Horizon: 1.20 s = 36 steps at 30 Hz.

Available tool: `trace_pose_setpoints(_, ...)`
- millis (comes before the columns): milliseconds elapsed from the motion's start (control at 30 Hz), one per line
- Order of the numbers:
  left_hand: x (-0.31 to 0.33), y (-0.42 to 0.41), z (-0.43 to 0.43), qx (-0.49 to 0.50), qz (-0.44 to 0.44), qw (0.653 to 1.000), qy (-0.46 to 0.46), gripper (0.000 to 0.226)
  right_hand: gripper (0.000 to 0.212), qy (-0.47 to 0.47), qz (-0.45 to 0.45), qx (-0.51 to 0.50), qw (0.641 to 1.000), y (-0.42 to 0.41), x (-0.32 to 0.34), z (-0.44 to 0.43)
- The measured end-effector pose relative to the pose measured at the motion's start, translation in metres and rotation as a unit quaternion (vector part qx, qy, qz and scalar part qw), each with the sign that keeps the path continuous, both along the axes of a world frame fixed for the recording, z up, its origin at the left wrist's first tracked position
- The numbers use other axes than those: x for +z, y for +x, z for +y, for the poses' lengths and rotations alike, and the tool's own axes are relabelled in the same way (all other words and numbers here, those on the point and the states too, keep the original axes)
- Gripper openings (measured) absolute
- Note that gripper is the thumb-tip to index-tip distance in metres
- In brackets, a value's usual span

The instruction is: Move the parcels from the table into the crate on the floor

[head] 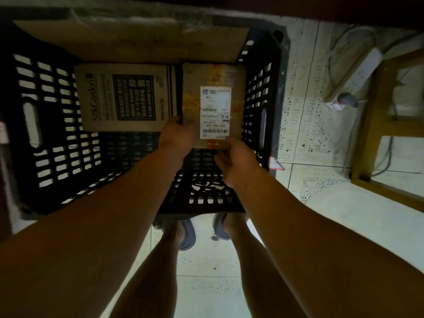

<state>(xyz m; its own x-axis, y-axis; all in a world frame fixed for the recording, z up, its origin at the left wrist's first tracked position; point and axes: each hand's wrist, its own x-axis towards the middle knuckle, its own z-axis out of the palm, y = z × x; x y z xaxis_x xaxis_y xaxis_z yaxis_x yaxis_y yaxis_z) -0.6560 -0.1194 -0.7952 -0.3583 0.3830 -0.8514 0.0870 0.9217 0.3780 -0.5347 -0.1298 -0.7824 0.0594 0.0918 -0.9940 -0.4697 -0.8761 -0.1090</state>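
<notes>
A black slotted plastic crate (52,125) stands on the tiled floor below me. Inside it, a brown parcel with a white shipping label (214,76) is at the right side, and I hold it with both hands. My left hand (176,134) grips its near left corner, and my right hand (234,159) grips its near edge. A printed cardboard box (126,97) lies beside it on the left, within the crate. A large plain cardboard box (128,40) fills the crate's far part.
A white power strip (353,76) with cables lies on the floor at the right, beside a wooden frame (376,125). My feet in slippers (222,228) stand against the crate's near wall. Pale tiled floor (344,226) extends to the right.
</notes>
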Motion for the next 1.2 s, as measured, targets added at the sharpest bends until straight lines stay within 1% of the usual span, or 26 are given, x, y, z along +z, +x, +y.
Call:
trace_pose_setpoints(133,0.072,-0.002,-0.004,0.047,-0.041,0.998,0.012,0.029,0.027,0.011,0.025,0.029,0.999,0.006,0.065,0.004)
trace_pose_setpoints(233,0.139,-0.001,-0.005,0.064,-0.075,0.995,0.035,0.025,0.031,0.038,0.042,0.073,0.996,0.010,0.124,0.012)
trace_pose_setpoints(333,0.215,0.005,-0.002,0.084,-0.108,0.989,0.063,0.014,0.033,0.068,0.028,0.105,0.992,0.018,0.191,0.018)
trace_pose_setpoints(400,0.267,0.010,0.000,0.093,-0.142,0.983,0.076,0.013,0.028,0.096,0.011,0.139,0.986,0.024,0.242,0.019)
trace_pose_setpoints(500,0.339,0.019,-0.006,0.061,-0.185,0.977,0.085,0.028,0.012,0.152,-0.028,0.227,0.962,0.034,0.321,0.013)
trace_pose_setpoints(567,0.383,0.024,-0.009,0.030,-0.182,0.977,0.111,0.026,0.014,0.203,-0.057,0.249,0.945,0.044,0.367,0.007)
trace_pose_setpoints(633,0.423,0.031,-0.012,-0.002,-0.179,0.975,0.134,0.027,0.014,0.224,-0.084,0.252,0.938,0.056,0.408,-0.003)
trace_pose_setpoints(700,0.464,0.039,-0.015,-0.031,-0.193,0.968,0.158,0.033,0.008,0.237,-0.097,0.233,0.938,0.069,0.451,-0.016)
trace_pose_setpoints(733,0.483,0.045,-0.014,-0.041,-0.204,0.964,0.167,0.036,0.009,0.250,-0.104,0.220,0.937,0.077,0.472,-0.020)
trace_pose_setpoints(800,0.520,0.060,-0.014,-0.066,-0.221,0.957,0.177,0.040,0.032,0.274,-0.124,0.179,0.937,0.098,0.513,-0.026)
trace_pose_setpoints(833,0.537,0.070,-0.014,-0.078,-0.226,0.953,0.184,0.040,0.037,0.286,-0.134,0.162,0.935,0.111,0.534,-0.029)
trace_pose_setpoints(867,0.554,0.081,-0.013,-0.093,-0.229,0.949,0.194,0.039,0.039,0.300,-0.147,0.147,0.931,0.124,0.553,-0.032)
trace_pose_setpoints(967,0.600,0.124,-0.012,-0.128,-0.251,0.933,0.222,0.032,0.030,0.338,-0.199,0.088,0.916,0.168,0.602,-0.046)
trace_pose_setpoints(1067,0.634,0.176,-0.017,-0.160,-0.285,0.917,0.230,0.026,0.010,0.367,-0.222,0.043,0.903,0.215,0.641,-0.070)
trace_pose_setpoints(1200,0.663,0.263,-0.031,-0.241,-0.313,0.887,0.239,0.027,0.006,0.397,-0.248,-0.022,0.883,0.292,0.674,-0.105)
